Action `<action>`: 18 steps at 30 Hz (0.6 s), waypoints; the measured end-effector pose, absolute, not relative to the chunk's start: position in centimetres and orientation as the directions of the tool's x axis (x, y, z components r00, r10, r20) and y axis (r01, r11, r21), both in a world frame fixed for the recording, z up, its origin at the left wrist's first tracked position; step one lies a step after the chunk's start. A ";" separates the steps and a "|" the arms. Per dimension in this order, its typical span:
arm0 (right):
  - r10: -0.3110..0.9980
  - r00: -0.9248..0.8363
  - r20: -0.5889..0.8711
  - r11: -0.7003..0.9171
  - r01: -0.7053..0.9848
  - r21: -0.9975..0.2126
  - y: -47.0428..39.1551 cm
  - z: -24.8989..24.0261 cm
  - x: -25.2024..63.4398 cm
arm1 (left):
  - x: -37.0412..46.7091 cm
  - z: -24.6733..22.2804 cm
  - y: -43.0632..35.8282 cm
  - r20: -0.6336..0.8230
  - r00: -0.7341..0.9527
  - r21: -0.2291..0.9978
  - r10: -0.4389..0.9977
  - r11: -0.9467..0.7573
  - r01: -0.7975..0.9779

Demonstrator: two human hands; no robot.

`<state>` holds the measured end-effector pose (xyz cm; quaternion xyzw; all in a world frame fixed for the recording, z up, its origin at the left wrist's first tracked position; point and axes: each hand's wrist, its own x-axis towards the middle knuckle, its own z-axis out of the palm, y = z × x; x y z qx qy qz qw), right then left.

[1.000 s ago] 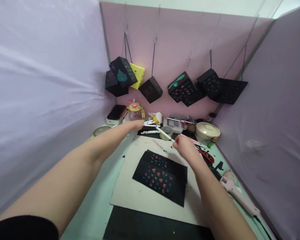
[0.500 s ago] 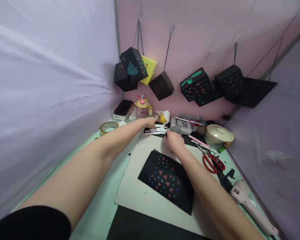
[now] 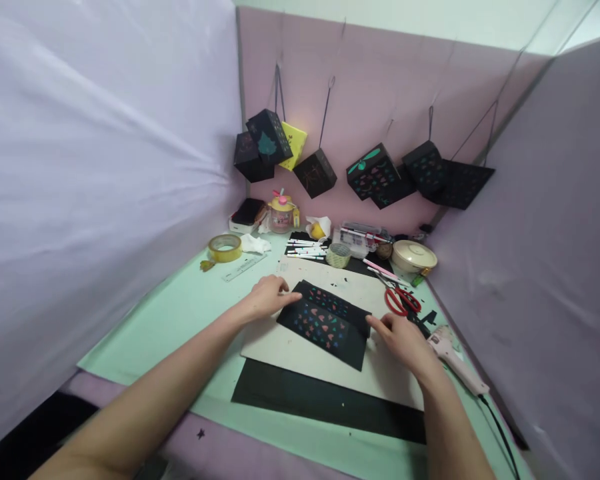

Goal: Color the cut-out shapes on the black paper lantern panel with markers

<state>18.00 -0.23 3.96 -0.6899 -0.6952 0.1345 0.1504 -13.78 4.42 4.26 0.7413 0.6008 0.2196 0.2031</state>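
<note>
A folded black card (image 3: 325, 327) with red, green and blue cut-out shapes lies on a cream board (image 3: 275, 343). At the card's left corner, my left hand (image 3: 270, 297) touches the edge with its thumb, fingers curled above it. My right hand (image 3: 397, 337) is at the right corner, thumb and fingers pinching the card's edge. White pens (image 3: 306, 249) lie in a group behind the board, beside a roll of patterned tape (image 3: 338, 255). Under the board's near edge is a black sheet (image 3: 330, 403).
Red-handled scissors (image 3: 403, 301), a pink glue gun (image 3: 457, 363) and a lidded bowl (image 3: 415, 256) line the right side. Yellow tape (image 3: 225, 248) and a ruler (image 3: 245, 267) lie at left. Black paper boxes (image 3: 373, 172) hang by the pink back wall.
Both hands have come back from the pens and the tape roll to the two sides of the black card. The view has shifted, showing more of the table's near edge.
</note>
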 end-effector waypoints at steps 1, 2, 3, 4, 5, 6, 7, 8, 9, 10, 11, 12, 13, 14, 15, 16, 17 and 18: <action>1.000 0.005 0.008 -0.002 0.909 -0.418 -0.8 3.3 17.9 | -13.5 3.9 3.8 0.091 0.173 0.609 0.981 -0.192 0.769; 1.000 -0.008 0.004 0.010 0.894 -0.448 -1.2 2.7 17.7 | -13.1 3.6 3.4 0.107 0.157 0.674 0.982 -0.187 0.715; 1.000 -0.020 0.017 0.026 0.879 -0.476 -1.5 2.3 17.4 | -12.8 3.4 3.0 0.123 0.144 0.751 0.982 -0.187 0.633; 0.999 -0.024 0.037 0.039 0.863 -0.504 -1.7 2.1 17.1 | -12.5 3.4 2.8 0.136 0.143 0.784 0.980 -0.195 0.589; 0.998 -0.021 0.067 0.054 0.838 -0.544 -1.7 2.1 16.8 | -12.2 3.4 2.6 0.148 0.135 0.807 0.980 -0.199 0.556; 0.994 -0.011 0.110 0.075 0.801 -0.594 -1.7 2.3 16.6 | -12.0 3.6 2.5 0.160 0.128 0.827 0.979 -0.204 0.524; 0.988 -0.005 0.155 0.107 0.742 -0.661 -1.7 2.7 16.4 | -11.8 3.9 2.4 0.177 0.119 0.849 0.977 -0.213 0.484; 0.979 -0.003 0.202 0.153 0.662 -0.734 -1.6 3.3 16.2 | -11.6 4.3 2.3 0.196 0.097 0.881 0.976 -0.219 0.419; 0.966 0.005 0.259 0.210 0.570 -0.795 -1.5 3.9 16.1 | -11.5 4.8 2.3 0.214 0.063 0.919 0.975 -0.223 0.325; 0.947 0.000 0.323 0.282 0.487 -0.827 -1.4 4.5 16.0 | -11.4 5.3 2.3 0.215 -0.004 0.968 0.977 -0.212 0.135; 0.931 -0.031 0.364 0.340 0.438 -0.832 -1.2 5.0 15.9 | -11.4 5.7 2.3 0.185 -0.071 0.980 0.980 -0.189 -0.055; 0.919 -0.059 0.390 0.377 0.421 -0.825 -1.1 5.4 15.8 | -11.4 6.1 2.3 0.163 -0.107 0.973 0.981 -0.178 -0.145; 0.910 -0.086 0.405 0.402 0.421 -0.813 -1.0 5.7 15.6 | -11.4 6.3 2.3 0.132 -0.141 0.960 0.981 -0.162 -0.227; 0.903 -0.110 0.415 0.420 0.424 -0.803 -0.8 5.7 15.4 | -11.4 6.4 2.4 0.103 -0.163 0.952 0.981 -0.145 -0.269; 0.898 -0.131 0.420 0.434 0.416 -0.799 -0.7 5.6 15.2 | -11.4 6.4 2.4 0.079 -0.178 0.948 0.981 -0.129 -0.291; 0.894 -0.159 0.418 0.446 0.390 -0.805 -0.6 5.4 15.0 | -11.5 6.3 2.4 0.051 -0.190 0.943 0.980 -0.110 -0.314; 0.889 -0.204 0.411 0.457 0.336 -0.824 -0.5 5.1 14.9 | -11.5 6.0 2.4 0.026 -0.198 0.939 0.980 -0.092 -0.331; 0.883 -0.247 0.399 0.459 0.271 -0.846 -0.5 4.7 14.9 | -11.6 5.7 2.4 0.004 -0.204 0.936 0.979 -0.075 -0.344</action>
